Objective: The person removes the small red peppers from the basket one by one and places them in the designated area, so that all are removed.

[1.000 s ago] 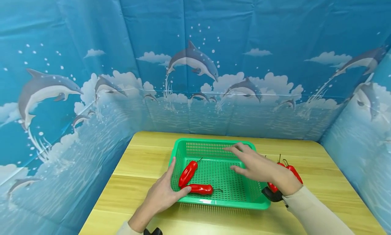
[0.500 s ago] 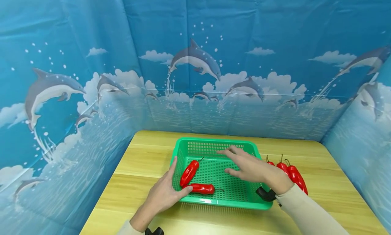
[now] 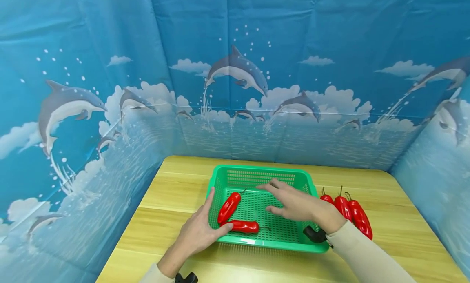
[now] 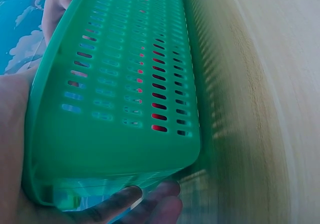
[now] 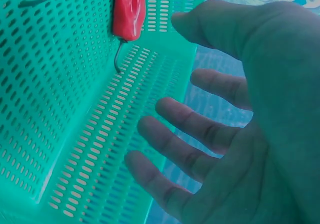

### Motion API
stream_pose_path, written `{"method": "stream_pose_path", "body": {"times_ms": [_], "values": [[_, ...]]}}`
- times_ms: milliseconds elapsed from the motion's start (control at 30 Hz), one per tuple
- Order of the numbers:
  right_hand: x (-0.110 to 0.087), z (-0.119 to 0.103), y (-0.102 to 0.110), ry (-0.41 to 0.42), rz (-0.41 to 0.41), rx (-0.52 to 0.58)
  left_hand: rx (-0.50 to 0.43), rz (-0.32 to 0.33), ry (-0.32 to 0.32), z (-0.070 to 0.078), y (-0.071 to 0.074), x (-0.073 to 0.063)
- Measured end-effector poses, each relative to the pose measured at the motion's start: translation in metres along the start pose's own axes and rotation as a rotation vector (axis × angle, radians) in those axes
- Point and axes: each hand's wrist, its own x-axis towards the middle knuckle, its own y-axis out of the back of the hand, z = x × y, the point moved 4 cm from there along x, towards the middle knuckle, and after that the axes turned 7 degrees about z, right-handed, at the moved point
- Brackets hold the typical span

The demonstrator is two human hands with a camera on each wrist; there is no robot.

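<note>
"Is your right hand [image 3: 296, 204] carrying anything?"

"No, it is hovering over the green basket [image 3: 271, 244], fingers spreading apart with nothing between them. My left hand [image 3: 196, 234] is gripping the near-left corner, its thumb reaching over the near rim."

"What is lying inside?"

"A sideways pepper [image 3: 245, 226] is stretching along the near wall, its stem pointing right. A slanted pepper [image 3: 229, 208] is resting by the left wall, its stem pointing away from me. Whether my left thumb is touching the sideways one, I cannot tell."

"And outside?"

"Three loose peppers [image 3: 343, 208] are lying side by side on the wooden table [image 3: 400, 234], just beyond the right wall. Their long axes are running roughly away from me, stems at the far end, the outermost slanting its tip toward my right."

"Which hand is nearer to those?"

"The right, though its fingers are pointing left, so they are sitting off to the right, beyond my wrist. For reaching them, I am judging that direction decisive: back over the right wall, not forward."
</note>
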Motion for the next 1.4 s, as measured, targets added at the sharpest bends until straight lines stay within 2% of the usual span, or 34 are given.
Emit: {"method": "stream_pose_path", "body": {"times_ms": [233, 567, 1100, 1400], "values": [[0.006, -0.001, -0.008, 0.013, -0.041, -0.001, 0.010, 0.000, 0.005, -0.001, -0.002, 0.001], [0.015, -0.004, -0.019, -0.013, -0.136, 0.067, 0.003, -0.010, 0.009, 0.001, 0.001, 0.000], [0.029, -0.009, -0.039, 0.053, -0.264, 0.078, -0.001, -0.012, 0.008, 0.002, -0.001, 0.001], [0.035, -0.008, -0.050, 0.048, -0.308, 0.091, -0.002, -0.009, -0.013, 0.001, -0.001, 0.002]]}}
